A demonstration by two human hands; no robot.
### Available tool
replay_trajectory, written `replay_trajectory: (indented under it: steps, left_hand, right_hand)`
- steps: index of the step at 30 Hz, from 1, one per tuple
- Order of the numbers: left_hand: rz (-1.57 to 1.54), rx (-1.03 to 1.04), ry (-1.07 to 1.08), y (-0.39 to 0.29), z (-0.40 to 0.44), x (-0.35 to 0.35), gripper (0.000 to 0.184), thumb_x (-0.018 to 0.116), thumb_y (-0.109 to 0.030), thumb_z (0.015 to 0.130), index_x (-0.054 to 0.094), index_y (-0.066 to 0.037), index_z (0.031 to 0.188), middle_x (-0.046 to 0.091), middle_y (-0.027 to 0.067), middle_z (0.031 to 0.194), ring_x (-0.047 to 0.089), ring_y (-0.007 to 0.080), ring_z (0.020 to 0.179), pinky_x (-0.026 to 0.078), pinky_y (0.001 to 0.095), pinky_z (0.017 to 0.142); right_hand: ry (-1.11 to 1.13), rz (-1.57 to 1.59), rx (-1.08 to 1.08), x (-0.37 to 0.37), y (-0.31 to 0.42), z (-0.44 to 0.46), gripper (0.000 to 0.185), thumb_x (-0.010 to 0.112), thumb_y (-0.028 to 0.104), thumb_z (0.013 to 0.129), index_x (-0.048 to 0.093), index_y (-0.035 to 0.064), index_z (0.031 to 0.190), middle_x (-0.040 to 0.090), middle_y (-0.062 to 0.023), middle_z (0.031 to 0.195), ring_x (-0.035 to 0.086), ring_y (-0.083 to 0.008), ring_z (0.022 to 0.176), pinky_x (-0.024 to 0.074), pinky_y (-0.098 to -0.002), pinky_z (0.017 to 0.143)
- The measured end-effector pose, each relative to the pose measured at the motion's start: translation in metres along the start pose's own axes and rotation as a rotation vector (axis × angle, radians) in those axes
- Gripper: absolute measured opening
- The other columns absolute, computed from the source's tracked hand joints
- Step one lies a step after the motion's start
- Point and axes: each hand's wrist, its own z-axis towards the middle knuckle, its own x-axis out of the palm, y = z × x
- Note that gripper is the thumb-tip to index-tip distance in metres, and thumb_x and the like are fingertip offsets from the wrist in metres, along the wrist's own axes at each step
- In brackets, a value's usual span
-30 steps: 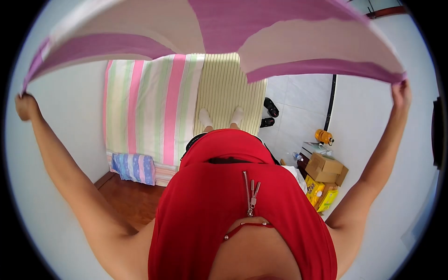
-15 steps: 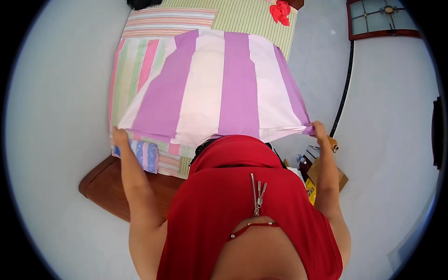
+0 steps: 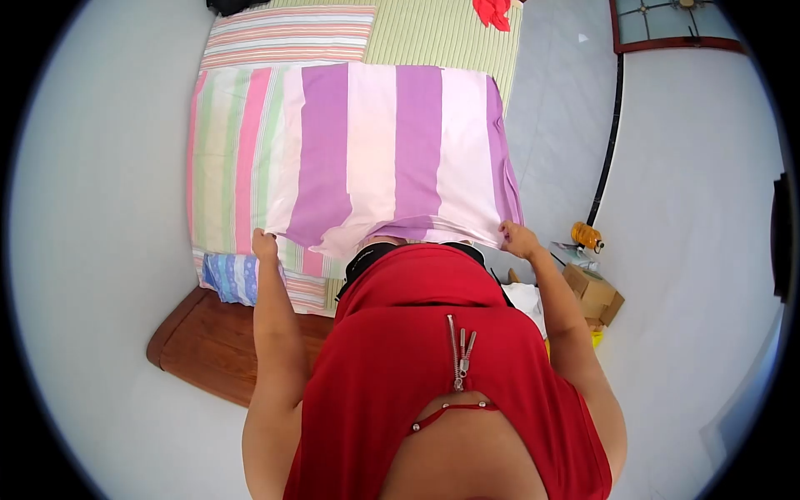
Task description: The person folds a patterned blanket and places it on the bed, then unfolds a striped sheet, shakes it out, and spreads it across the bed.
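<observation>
A cloth with wide purple and white stripes [image 3: 417, 137], like a bed sheet, lies spread over the bed, its near edge lifted and sagging in front of my body. My left hand [image 3: 265, 244] pinches its near left corner. At the near right corner, my right hand [image 3: 518, 240] grips the edge between closed fingers. Beneath and to the left of it shows a pink, green and white striped cloth [image 3: 221, 158], lying flat. A folded blue and white patterned cloth [image 3: 232, 277] lies left of my left hand.
A brown wooden bed end [image 3: 208, 346] stands at the lower left. To the right are an orange bottle [image 3: 587, 237] and a cardboard box [image 3: 592, 293] on the floor. A red cloth [image 3: 492, 12] lies at the bed's far right. Walls rise on both sides.
The purple and white cloth has come down from billowing to lying mostly flat on the bed. Both my hands have moved inward, still holding its corners.
</observation>
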Motion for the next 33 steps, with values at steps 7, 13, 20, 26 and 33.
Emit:
replay_trajectory:
  steps: [7, 13, 20, 26, 33]
  left_hand:
    - [0.368, 0.064, -0.04, -0.046, 0.015, -0.046, 0.015, 0.054, -0.01, 0.075, 0.049, -0.003, 0.088, 0.06, 0.0225, 0.082, 0.058, 0.0398, 0.078, 0.044, 0.0468, 0.069]
    - [0.33, 0.326, 0.183, -0.067, 0.016, -0.094, 0.021, 0.049, -0.005, 0.078, 0.056, -0.005, 0.098, 0.062, 0.0206, 0.081, 0.059, 0.0376, 0.079, 0.045, 0.0443, 0.069]
    - [0.471, 0.482, 0.167, -0.04, 0.02, -0.095, 0.017, 0.05, -0.009, 0.081, 0.061, -0.004, 0.093, 0.062, 0.019, 0.083, 0.059, 0.0367, 0.079, 0.046, 0.0446, 0.07]
    - [0.368, 0.479, -0.231, -0.101, 0.013, -0.098, 0.016, 0.049, -0.011, 0.083, 0.059, -0.003, 0.092, 0.061, 0.019, 0.088, 0.058, 0.0372, 0.082, 0.045, 0.0456, 0.071]
    - [0.338, 0.095, -0.768, -0.06, 0.047, -0.243, 0.033, 0.041, -0.031, 0.088, 0.062, -0.007, 0.096, 0.064, 0.0166, 0.091, 0.06, 0.0376, 0.084, 0.047, 0.0442, 0.073]
  right_hand:
    - [0.001, -0.217, -0.152, -0.014, 0.0, -0.027, 0.072, 0.065, 0.006, 0.063, 0.039, 0.0185, 0.129, 0.054, -0.0111, 0.113, 0.05, -0.0301, 0.107, 0.0437, -0.038, 0.088]
    - [-0.226, -0.406, -0.005, -0.005, -0.03, -0.061, 0.047, 0.054, -0.001, 0.072, 0.053, 0.017, 0.115, 0.057, -0.0092, 0.102, 0.054, -0.0279, 0.099, 0.0459, -0.0382, 0.081]
    - [-0.476, -0.167, 0.168, -0.014, -0.019, -0.069, 0.02, 0.061, 0.011, 0.073, 0.06, 0.0115, 0.093, 0.06, -0.0117, 0.085, 0.058, -0.033, 0.082, 0.047, -0.0423, 0.068]
    - [-0.673, -0.215, -0.118, -0.093, -0.01, 0.005, 0.024, 0.06, 0.013, 0.075, 0.062, 0.0146, 0.099, 0.061, -0.0114, 0.089, 0.059, -0.0325, 0.084, 0.0479, -0.0411, 0.07]
    - [-0.962, -0.261, -0.183, -0.337, 0.092, 0.095, 0.041, 0.062, 0.012, 0.072, 0.06, 0.0123, 0.113, 0.063, -0.0181, 0.096, 0.061, -0.0355, 0.085, 0.0489, -0.0411, 0.074]
